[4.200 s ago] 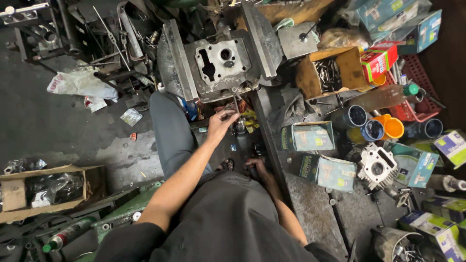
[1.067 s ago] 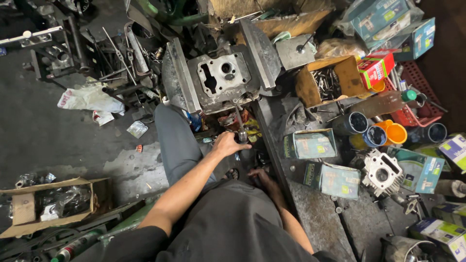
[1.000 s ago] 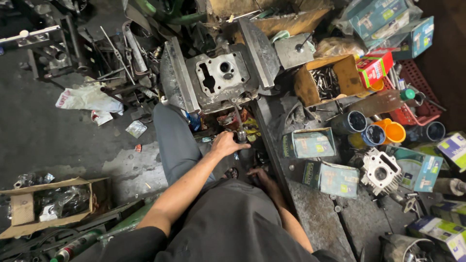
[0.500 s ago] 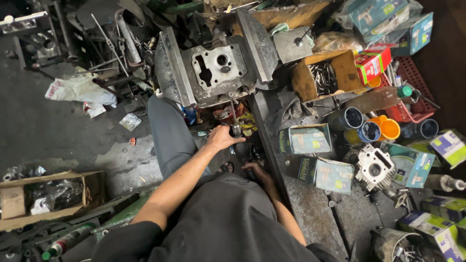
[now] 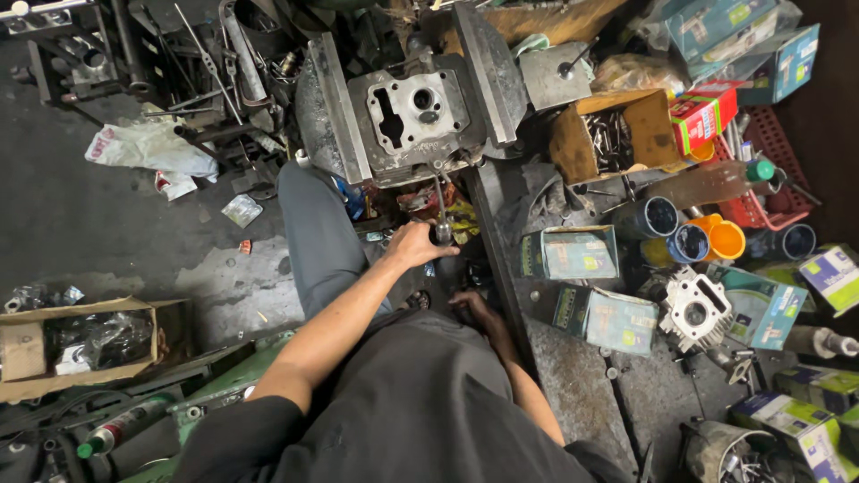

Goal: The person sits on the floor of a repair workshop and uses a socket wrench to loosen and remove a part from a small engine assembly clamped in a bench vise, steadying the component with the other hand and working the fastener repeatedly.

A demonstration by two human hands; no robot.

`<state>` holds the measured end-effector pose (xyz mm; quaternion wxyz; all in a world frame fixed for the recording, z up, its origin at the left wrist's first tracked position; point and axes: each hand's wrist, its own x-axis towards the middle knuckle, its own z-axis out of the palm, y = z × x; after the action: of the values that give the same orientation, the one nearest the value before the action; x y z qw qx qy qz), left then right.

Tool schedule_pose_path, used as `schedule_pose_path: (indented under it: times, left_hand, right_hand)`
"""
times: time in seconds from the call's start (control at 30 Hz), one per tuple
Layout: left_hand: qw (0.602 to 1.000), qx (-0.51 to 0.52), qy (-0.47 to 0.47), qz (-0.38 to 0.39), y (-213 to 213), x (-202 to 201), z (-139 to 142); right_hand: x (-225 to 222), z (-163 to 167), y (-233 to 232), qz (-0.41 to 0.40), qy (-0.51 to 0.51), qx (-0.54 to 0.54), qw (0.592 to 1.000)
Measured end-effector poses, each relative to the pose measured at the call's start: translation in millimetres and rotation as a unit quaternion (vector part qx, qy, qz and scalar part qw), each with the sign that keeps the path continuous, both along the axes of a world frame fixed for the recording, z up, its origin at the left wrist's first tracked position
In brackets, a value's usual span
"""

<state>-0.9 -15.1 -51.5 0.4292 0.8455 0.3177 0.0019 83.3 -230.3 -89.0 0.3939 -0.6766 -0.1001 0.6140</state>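
Since half a second ago, we are seeing the view drift a little lower, while our left hand [image 5: 413, 245] is staying wrapped around the handle end of a slim metal tool [image 5: 439, 207] and our right hand [image 5: 472, 309] is staying low near our lap.

We are sitting over a cluttered workshop floor [image 5: 107, 233], facing a grey engine cylinder head [image 5: 413, 114] that is clamped between the two broad jaws of a vise [image 5: 488, 67]. The tool's shaft is running almost straight away from us, its long axis pointing up from our fist toward the underside of the cylinder head, where its far tip is meeting the casting's lower edge. The cylinder head is lying directly ahead of the left hand and slightly above it in the view; the left hand is clearly the nearer of the two, joined to the casting by the tool.

Our right hand is resting in shadow below and to the right of the left, fingers curled, and we cannot tell whether it is holding anything. To the right, teal cardboard boxes [image 5: 578, 253], a second finned cylinder part [image 5: 695, 310] and an orange cup [image 5: 723, 238] are crowding the counter [image 5: 573, 394].
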Motion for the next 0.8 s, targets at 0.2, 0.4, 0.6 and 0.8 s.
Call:
schedule_pose_path:
  times: [0.2,0.4,0.6,0.8]
  left_hand:
    - [0.999,-0.022,0.025,-0.006,2,-4,5]
    - [0.999,-0.029,0.006,-0.018,5,-3,8]
    - [0.999,-0.034,0.002,-0.022,4,-6,8]
    - [0.998,-0.022,-0.042,-0.035,8,-6,8]
  right_hand:
    - [3,-11,10,0.025,-0.027,0.02,0.999]
    - [2,-5,11,0.004,0.008,0.021,1.0]
    - [-2,7,14,0.022,-0.005,0.057,0.998]
    - [-1,1,13,0.058,-0.047,0.119,0.99]
